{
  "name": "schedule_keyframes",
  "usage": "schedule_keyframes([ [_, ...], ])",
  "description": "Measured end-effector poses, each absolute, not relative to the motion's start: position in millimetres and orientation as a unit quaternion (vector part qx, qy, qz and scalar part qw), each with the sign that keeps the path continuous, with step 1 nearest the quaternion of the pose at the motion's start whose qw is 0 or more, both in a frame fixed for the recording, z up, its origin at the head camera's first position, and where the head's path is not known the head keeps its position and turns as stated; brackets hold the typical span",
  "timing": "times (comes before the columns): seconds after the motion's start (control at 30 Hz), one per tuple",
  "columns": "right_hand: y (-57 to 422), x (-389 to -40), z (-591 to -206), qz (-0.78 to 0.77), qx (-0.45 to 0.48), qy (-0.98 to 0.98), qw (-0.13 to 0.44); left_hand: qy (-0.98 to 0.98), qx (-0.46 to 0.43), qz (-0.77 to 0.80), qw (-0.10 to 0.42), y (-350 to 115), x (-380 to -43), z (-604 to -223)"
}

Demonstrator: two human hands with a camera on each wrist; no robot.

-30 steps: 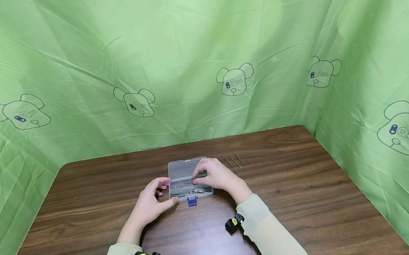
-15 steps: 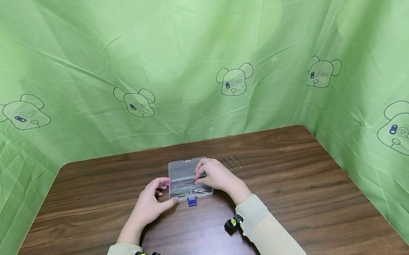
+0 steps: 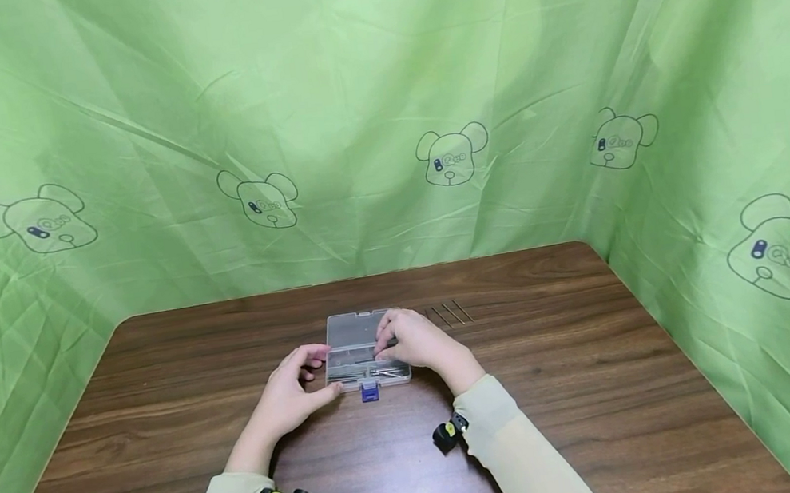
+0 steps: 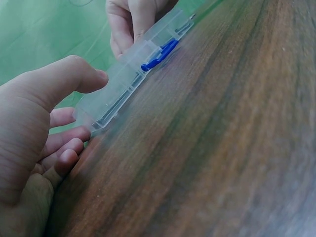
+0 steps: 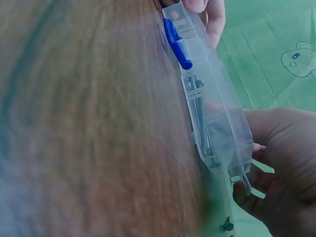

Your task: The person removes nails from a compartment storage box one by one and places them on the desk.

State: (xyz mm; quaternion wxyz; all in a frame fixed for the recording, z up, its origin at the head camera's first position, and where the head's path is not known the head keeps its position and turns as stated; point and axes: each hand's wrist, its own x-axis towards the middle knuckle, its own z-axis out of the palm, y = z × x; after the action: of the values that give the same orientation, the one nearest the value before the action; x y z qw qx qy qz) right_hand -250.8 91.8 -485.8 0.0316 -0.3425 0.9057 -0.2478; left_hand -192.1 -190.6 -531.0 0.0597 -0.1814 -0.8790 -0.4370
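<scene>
A clear plastic box point(image 3: 353, 329) with compartments lies on the table, its lid laid back and its blue latch point(image 3: 370, 393) at the front. Thin metal nails point(image 5: 201, 113) fill the front compartments. My left hand point(image 3: 292, 390) holds the box's left end, thumb at the front wall and fingers round the side. My right hand point(image 3: 419, 340) reaches over the right part, thumb and fingertips down in the rear compartment beside a thin dark nail. I cannot tell whether they pinch it. The right palm hides part of the lid.
Several loose nails point(image 3: 453, 314) lie side by side on the wooden table point(image 3: 555, 390), just beyond my right hand. A green cloth point(image 3: 353, 122) with printed bear heads hangs round the back and sides.
The box has shifted very slightly toward me. My right hand has moved a little to the right over the rear compartment, while my left hand keeps its hold.
</scene>
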Motion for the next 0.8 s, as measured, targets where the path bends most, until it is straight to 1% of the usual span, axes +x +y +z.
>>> schedule_keyframes([
  [0.37,91.3,-249.7,-486.5,-0.251,-0.343,0.905,0.035,-0.879,-0.193,-0.430,0.068,-191.0,-190.9,-530.3],
  [0.6,92.0,-249.2,-486.3,-0.236,-0.371,0.898,0.023,-0.884,-0.193,-0.420,0.066,-189.9,-189.2,-528.1],
  [0.8,92.5,-248.7,-486.6,-0.218,-0.376,0.900,0.021,-0.889,-0.191,-0.412,0.061,-189.2,-188.0,-527.4],
])
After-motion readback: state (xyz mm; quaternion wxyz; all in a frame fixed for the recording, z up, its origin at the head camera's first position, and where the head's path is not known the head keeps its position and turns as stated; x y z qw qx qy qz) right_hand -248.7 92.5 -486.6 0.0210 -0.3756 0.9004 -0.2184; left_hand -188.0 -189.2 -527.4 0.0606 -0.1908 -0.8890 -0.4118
